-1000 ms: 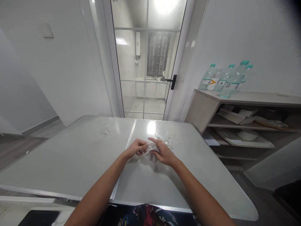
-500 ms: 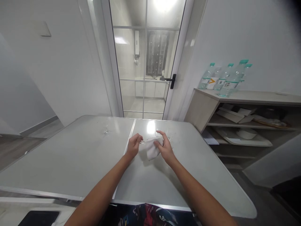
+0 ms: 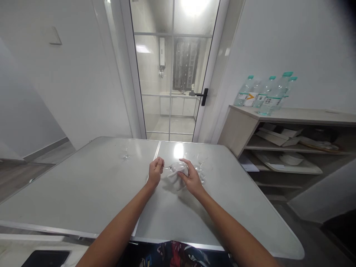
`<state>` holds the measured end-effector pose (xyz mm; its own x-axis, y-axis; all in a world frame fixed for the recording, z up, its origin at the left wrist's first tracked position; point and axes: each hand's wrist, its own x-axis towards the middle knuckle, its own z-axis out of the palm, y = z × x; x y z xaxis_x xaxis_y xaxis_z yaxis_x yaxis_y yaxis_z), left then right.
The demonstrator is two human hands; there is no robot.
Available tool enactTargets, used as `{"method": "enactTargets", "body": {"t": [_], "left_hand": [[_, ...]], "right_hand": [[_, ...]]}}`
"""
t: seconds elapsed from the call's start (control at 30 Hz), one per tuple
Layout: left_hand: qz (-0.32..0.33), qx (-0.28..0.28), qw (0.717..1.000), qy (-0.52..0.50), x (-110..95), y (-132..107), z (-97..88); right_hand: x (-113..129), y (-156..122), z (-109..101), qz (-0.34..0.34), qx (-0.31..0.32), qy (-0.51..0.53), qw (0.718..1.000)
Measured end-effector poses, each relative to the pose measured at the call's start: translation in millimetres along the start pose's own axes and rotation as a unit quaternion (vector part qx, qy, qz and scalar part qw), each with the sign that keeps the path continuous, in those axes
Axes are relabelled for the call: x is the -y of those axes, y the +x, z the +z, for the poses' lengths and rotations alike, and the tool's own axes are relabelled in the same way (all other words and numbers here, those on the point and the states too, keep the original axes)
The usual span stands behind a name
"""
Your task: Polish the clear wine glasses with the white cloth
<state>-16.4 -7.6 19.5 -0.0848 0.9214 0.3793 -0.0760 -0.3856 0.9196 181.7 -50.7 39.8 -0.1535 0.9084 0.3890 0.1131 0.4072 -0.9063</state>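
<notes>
A clear stemmed wine glass (image 3: pixel 175 166) lies sideways in the air between my hands, above the grey table (image 3: pixel 105 193). My left hand (image 3: pixel 155 170) is closed around the foot end of its stem. My right hand (image 3: pixel 190 176) grips the bowl through a white cloth (image 3: pixel 175 180), whose loose part hangs below the glass. Just beyond my right hand stand several more clear glasses (image 3: pixel 200 172), partly hidden by it. Another clear glass (image 3: pixel 126 155) stands alone on the table's left half.
Behind the table is a glazed door (image 3: pixel 183 118) with a black handle (image 3: pixel 204 97). At right, a wooden shelf unit (image 3: pixel 241 126) carries several plastic bottles (image 3: pixel 269 100) on top, with boxes and a tray (image 3: pixel 278 165) inside. A seam (image 3: pixel 157 150) splits the tabletop.
The cloth has shifted down and towards my right hand, so the glass bowl now shows. My left hand has moved slightly left, my right hand slightly down and left.
</notes>
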Motion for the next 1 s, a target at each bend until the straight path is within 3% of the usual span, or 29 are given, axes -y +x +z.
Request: {"method": "enactTargets", "body": {"t": [0.13,0.27,0.37,0.43,0.53,0.6,0.67,0.77,0.87,1.0], "left_hand": [[0.09,-0.001,0.993,0.078,-9,-3,-3.1],[0.14,0.006,0.986,0.087,-15,-3,-3.4],[0.064,-0.008,0.997,0.051,-13,-1,-1.6],[-0.009,-0.029,0.999,0.016,-9,2,-0.7],[-0.083,-0.046,0.995,-0.037,-4,7,-1.1],[-0.098,-0.037,0.993,-0.062,-3,9,-1.9],[-0.085,-0.017,0.993,-0.078,-5,9,-2.2],[-0.02,0.019,0.997,-0.07,-11,6,-1.8],[0.039,0.05,0.998,-0.008,-16,2,-1.1],[0.006,0.017,0.999,0.032,-15,-2,0.6]], "right_hand": [[-2,1,8,0.089,-0.028,0.152,0.984],[-5,2,8,0.106,-0.019,0.17,0.98],[-5,2,2,0.063,0.016,0.07,0.995],[-5,2,0,-0.002,0.049,-0.039,0.998],[-6,0,0,-0.124,0.088,-0.171,0.974],[-7,-1,2,-0.158,0.088,-0.194,0.964],[-7,-2,4,-0.124,0.061,-0.165,0.977],[-5,-1,6,-0.018,-0.007,-0.035,0.999],[-4,1,7,0.063,-0.038,0.107,0.991],[-3,3,5,0.087,-0.03,0.131,0.987]]}}
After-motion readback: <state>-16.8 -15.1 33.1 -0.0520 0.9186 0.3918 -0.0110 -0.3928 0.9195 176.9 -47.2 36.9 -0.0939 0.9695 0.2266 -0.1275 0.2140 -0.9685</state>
